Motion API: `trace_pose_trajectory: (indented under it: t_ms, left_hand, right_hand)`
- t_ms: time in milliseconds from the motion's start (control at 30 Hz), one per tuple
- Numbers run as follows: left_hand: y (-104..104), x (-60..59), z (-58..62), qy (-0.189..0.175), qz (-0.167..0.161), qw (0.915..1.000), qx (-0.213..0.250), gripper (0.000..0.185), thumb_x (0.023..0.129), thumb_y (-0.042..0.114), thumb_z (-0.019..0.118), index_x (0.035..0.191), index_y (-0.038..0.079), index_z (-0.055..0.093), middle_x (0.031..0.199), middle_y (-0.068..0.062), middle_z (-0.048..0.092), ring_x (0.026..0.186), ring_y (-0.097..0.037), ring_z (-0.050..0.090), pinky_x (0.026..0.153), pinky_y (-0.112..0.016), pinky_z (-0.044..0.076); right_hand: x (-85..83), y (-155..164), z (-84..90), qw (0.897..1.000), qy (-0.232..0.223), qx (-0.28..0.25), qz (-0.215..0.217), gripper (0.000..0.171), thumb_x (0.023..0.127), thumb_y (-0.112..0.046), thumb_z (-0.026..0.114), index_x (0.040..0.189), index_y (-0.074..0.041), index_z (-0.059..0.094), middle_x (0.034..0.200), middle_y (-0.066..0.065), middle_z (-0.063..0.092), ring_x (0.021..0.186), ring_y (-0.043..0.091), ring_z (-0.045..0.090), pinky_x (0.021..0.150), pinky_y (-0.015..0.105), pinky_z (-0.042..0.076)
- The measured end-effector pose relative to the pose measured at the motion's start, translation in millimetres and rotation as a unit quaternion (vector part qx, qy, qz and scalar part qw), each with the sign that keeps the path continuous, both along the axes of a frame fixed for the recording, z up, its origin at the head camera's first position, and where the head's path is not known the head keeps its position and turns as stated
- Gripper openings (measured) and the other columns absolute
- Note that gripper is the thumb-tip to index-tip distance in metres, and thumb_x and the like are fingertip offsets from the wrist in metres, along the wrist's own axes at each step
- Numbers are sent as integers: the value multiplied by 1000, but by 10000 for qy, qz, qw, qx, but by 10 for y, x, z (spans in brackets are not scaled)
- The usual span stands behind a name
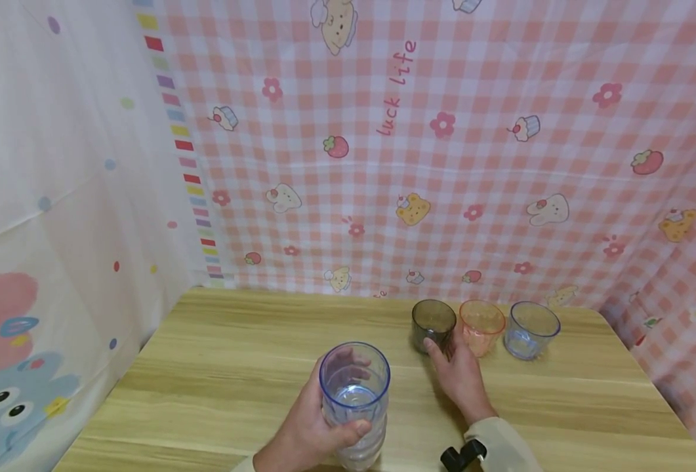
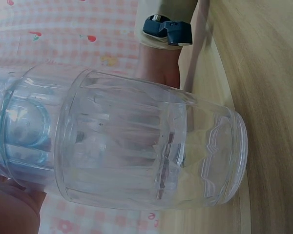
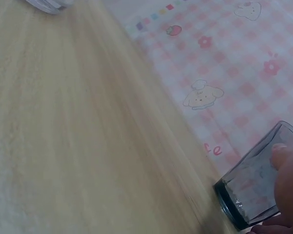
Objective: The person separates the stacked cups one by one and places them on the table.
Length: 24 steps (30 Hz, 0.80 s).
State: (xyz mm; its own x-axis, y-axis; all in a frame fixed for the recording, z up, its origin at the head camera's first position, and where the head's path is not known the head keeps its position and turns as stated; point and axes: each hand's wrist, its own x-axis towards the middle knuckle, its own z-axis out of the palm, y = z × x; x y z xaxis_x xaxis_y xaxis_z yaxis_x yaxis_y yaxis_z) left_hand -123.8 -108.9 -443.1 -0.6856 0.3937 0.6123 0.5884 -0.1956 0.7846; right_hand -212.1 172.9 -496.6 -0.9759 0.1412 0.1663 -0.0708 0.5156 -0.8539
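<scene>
Pink checked cloth (image 1: 353,177) hangs behind a wood-grain table (image 1: 224,367), with white dotted cloth (image 1: 88,131) to the left. Seen from the head, a person's left hand (image 1: 306,423) curls round an upright stack of clear cups (image 1: 356,393), topped by a blue rim, at the middle of the table's near edge. Close to the far edge, right of centre, the right hand (image 1: 458,377) holds a smoky cup (image 1: 433,318) between thumb and fingers. Beside it stand an orange cup (image 1: 481,328) and, nearest the far right corner, a blue-tinted cup (image 1: 532,334). Viewed from the left wrist, the nested stack spans the frame, a dark device (image 2: 168,31) on the right sleeve (image 2: 161,7) beyond. At the right wrist, the thumb presses the smoky cup's wall.
</scene>
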Motion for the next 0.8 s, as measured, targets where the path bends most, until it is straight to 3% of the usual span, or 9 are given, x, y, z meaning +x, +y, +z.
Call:
trace_pose_trajectory:
  t_ms: [200,500,633,800]
  left_hand:
    - [-3,7,0,-68,41,10000,-20,85,83,-5,79,157,3,36,144,-28,57,132,-18,64,111,-36,58]
    - [-12,5,4,-96,100,9999,-79,86,83,-4,80,157,4,38,143,-27,59,132,-18,65,112,-35,58]
    - [-18,1,1,-108,106,9998,-97,85,83,-3,81,157,4,39,143,-26,60,132,-19,65,112,-35,58]
    - [-32,-2,-3,-107,98,9998,-158,84,84,-2,82,156,5,40,143,-26,61,132,-18,65,112,-35,58]
  right_hand:
    - [60,25,5,9996,-98,247,10,80,109,-28,67,169,3,24,166,29,39,152,43,45,128,56,37]
    - [263,57,99,9986,-373,367,118,79,110,-34,65,163,13,29,162,34,40,148,46,49,122,55,43]
    - [356,70,157,9977,-493,467,56,80,110,-38,64,162,13,32,160,34,44,146,48,51,121,56,44]
    - [487,122,225,9982,-559,236,33,77,110,-40,64,163,8,35,164,29,44,149,43,50,122,51,43]
